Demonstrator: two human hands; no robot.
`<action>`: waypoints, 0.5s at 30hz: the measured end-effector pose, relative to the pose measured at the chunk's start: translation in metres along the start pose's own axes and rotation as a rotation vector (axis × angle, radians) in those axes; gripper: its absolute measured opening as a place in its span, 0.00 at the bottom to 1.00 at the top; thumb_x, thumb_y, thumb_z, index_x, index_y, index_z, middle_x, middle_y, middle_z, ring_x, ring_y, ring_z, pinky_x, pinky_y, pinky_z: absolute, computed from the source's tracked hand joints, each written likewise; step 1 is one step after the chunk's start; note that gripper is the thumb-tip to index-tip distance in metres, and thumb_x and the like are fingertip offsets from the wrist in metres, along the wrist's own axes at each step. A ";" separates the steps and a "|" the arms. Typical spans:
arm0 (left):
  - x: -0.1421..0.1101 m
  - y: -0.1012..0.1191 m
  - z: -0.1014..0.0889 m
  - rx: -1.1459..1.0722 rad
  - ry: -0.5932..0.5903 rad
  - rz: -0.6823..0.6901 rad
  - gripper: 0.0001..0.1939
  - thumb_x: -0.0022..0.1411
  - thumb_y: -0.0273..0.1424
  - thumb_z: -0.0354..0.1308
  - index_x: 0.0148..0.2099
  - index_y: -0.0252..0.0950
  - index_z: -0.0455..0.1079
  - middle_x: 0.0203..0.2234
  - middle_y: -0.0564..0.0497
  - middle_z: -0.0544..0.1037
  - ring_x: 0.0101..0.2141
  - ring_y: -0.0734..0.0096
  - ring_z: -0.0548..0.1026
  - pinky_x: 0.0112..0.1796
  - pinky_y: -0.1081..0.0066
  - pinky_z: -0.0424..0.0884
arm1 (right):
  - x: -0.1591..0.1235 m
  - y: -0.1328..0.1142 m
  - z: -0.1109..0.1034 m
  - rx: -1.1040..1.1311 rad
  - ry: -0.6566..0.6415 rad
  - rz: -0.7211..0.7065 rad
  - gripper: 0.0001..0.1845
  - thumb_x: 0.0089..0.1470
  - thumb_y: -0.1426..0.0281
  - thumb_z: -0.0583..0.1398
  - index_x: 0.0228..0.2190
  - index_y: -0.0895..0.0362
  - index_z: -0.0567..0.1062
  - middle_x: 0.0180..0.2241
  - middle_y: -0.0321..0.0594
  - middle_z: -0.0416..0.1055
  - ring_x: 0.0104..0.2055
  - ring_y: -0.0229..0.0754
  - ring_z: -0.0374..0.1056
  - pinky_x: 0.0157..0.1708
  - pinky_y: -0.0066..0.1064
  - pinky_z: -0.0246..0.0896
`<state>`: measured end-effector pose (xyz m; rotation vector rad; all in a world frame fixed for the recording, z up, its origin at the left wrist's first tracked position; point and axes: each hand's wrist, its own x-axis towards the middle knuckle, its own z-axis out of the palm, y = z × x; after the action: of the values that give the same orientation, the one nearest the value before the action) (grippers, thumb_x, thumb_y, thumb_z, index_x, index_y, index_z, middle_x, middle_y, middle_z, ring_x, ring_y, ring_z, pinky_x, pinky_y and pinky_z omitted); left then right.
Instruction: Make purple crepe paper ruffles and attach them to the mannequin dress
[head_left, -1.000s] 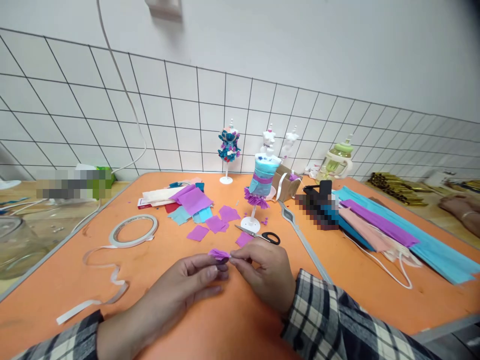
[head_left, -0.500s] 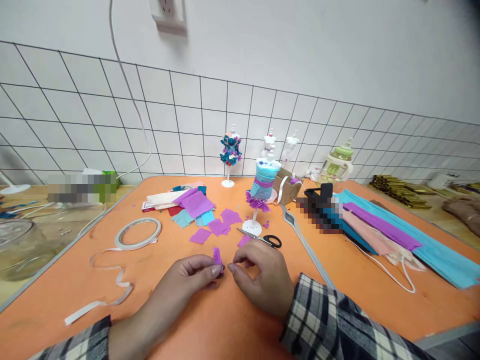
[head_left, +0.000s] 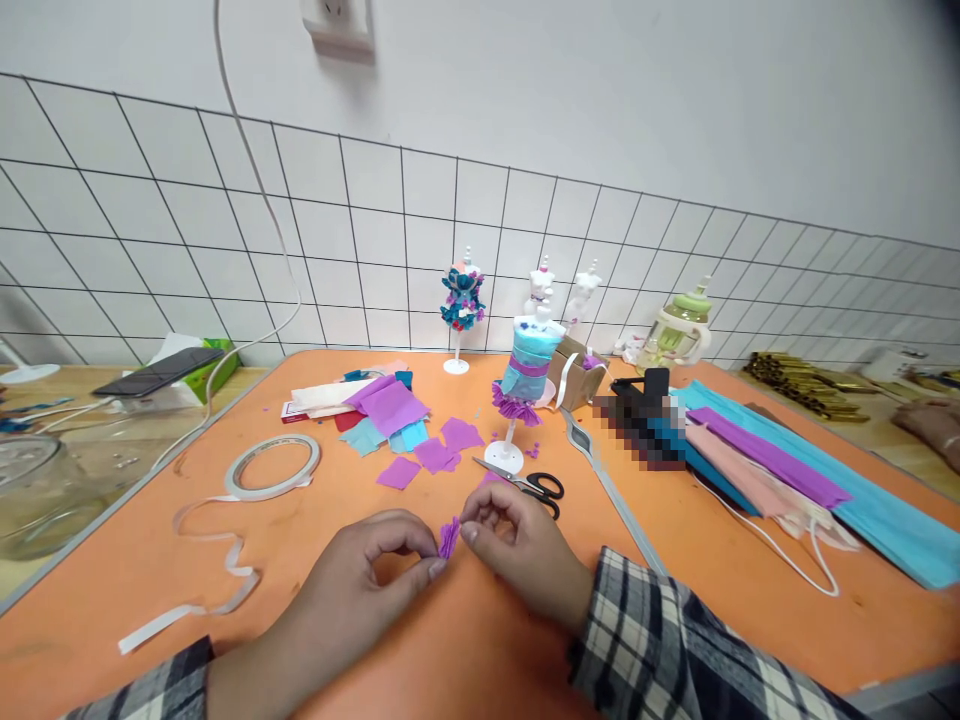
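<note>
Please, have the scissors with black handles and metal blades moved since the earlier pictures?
No. The black-handled metal scissors lie, as before, at the near edge of the round white stand base, without visible shift.

I see one small purple piece (head_left: 449, 538), thin and crinkled, gathered into narrow pleats that run along its length, with darker lines in the folds. It stands slantwise, its upper end leaning to the right. From here I make out its lower end pinched between thumb and finger of the left grip (head_left: 364, 580), over the orange surface (head_left: 420, 660). Its upper end meets or nearly meets the right grip (head_left: 525, 555); I can't tell which.
</note>
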<state>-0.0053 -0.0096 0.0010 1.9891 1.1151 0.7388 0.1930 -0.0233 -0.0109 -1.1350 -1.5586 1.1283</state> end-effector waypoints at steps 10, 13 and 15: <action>0.002 -0.005 -0.002 -0.214 -0.072 -0.017 0.07 0.58 0.36 0.61 0.37 0.40 0.79 0.34 0.49 0.82 0.37 0.62 0.79 0.40 0.71 0.72 | 0.003 0.006 -0.001 0.326 -0.171 0.257 0.22 0.40 0.58 0.71 0.31 0.58 0.71 0.24 0.30 0.65 0.23 0.32 0.62 0.20 0.25 0.67; 0.002 -0.007 -0.001 -0.371 -0.092 -0.086 0.13 0.55 0.36 0.64 0.44 0.42 0.77 0.40 0.48 0.82 0.41 0.60 0.79 0.42 0.70 0.73 | 0.004 0.004 -0.001 0.319 -0.134 0.229 0.20 0.43 0.58 0.69 0.31 0.57 0.70 0.24 0.31 0.65 0.23 0.33 0.62 0.20 0.26 0.65; 0.003 -0.006 0.001 -0.397 -0.104 -0.101 0.12 0.54 0.36 0.65 0.42 0.41 0.78 0.38 0.49 0.83 0.40 0.60 0.79 0.42 0.70 0.73 | 0.003 0.004 0.002 0.253 -0.142 0.183 0.17 0.45 0.59 0.68 0.30 0.57 0.70 0.23 0.30 0.63 0.22 0.32 0.59 0.20 0.25 0.61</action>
<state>-0.0060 -0.0056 -0.0039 1.6064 0.9178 0.7304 0.1915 -0.0198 -0.0142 -1.0601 -1.3889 1.5111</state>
